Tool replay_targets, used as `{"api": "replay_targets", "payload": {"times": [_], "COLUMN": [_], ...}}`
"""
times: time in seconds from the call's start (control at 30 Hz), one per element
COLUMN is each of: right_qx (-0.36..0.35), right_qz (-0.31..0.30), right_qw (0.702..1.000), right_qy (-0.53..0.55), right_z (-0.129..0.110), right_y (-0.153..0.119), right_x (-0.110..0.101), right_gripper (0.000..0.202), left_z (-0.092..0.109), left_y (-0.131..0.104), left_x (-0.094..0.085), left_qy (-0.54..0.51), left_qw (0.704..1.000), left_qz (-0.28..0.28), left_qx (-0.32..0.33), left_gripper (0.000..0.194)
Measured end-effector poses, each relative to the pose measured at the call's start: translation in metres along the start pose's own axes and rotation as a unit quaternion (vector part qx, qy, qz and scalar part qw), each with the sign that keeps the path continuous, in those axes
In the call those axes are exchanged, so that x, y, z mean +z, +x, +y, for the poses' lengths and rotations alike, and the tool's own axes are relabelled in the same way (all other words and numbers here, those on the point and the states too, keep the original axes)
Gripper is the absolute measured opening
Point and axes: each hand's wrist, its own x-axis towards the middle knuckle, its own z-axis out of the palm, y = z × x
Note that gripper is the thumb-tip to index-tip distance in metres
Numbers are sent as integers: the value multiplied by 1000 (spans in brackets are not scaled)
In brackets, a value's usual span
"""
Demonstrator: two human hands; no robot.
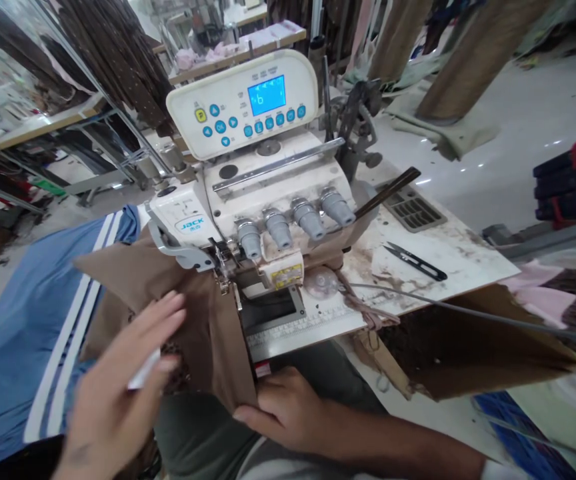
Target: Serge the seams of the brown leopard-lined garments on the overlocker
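A piece of brown fabric (198, 333) runs from the needle area of a white overlock sewing machine (278, 177) down toward my lap. My right hand (293, 410) pinches its lower right edge, thumb on top. Over the left part of the fabric my left hand (123, 373) has its fingers stretched out, somewhat blurred by motion. A small white piece, perhaps a label (145, 370), shows between its thumb and fingers; whether the hand touches it I cannot tell. Near the fabric's upper end stands the presser foot (224, 283).
Black thread snips (415, 260) lie on the worktable (473, 260) right of the machine. Blue fabric with white stripes (33, 300) hangs at the left. An open cardboard box (493, 373) with dark scraps stands below the table's right edge, a grey rod crossing over it.
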Motion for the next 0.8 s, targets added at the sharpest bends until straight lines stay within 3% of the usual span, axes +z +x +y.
{"api": "replay_targets", "payload": {"times": [0.1,0.17,0.27,0.4,0.53,0.67,0.73,0.8], "right_qx": [-21,-29,-22,25,110,151,160,168], "right_qz": [29,43,44,49,48,75,87,99], "right_qw": [999,999,999,998,989,973,967,963], "right_qy": [3,-5,-16,14,85,155,178,186], "right_z": [0,1,1,-1,-2,-5,-7,-10], "right_y": [9,17,30,44,66,89,94,93], "right_x": [-4,-7,-12,-19,-26,-35,-37,-36], "right_gripper": [64,68,68,69,67,63,60,60], "left_z": [-1,-9,-21,-28,-42,-63,-65,-55], "left_y": [24,43,70,99,126,153,155,142], "left_x": [31,42,44,42,52,62,58,50], "left_qy": [40,40,18,10,-20,-48,-32,-11], "left_qw": [997,998,998,999,999,998,995,989], "left_qz": [-47,-44,-53,-52,-26,24,82,140], "left_qx": [56,19,-22,2,-1,-29,-48,-40], "left_gripper": [54,52,46,36,42,44,44,40]}}
